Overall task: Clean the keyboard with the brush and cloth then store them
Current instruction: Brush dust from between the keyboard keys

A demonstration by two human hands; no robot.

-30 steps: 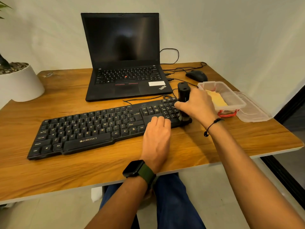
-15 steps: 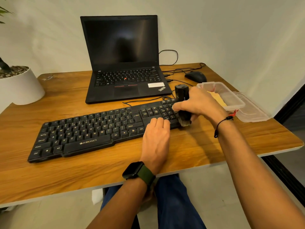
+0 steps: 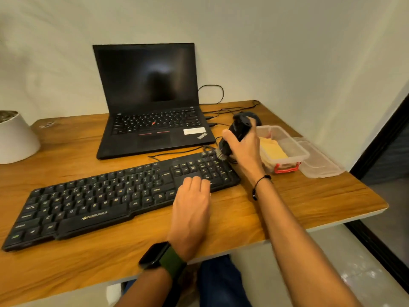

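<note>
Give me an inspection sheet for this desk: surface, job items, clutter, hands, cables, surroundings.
Surface: wooden desk.
Job items: keyboard lies flat; brush tilted, bristles at its far right corner; yellow cloth in open clear box, lid beside it.
Clutter: open laptop, mouse, white plant pot.
Hands: right hand grips brush; left hand rests flat on keyboard.
Cables: black cables behind the laptop's right side.
Surroundings: plain wall.

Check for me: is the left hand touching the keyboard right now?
Touching. In the head view the left hand lies flat with its fingers resting on the keys near the right end of the keyboard, no gap visible.
</note>
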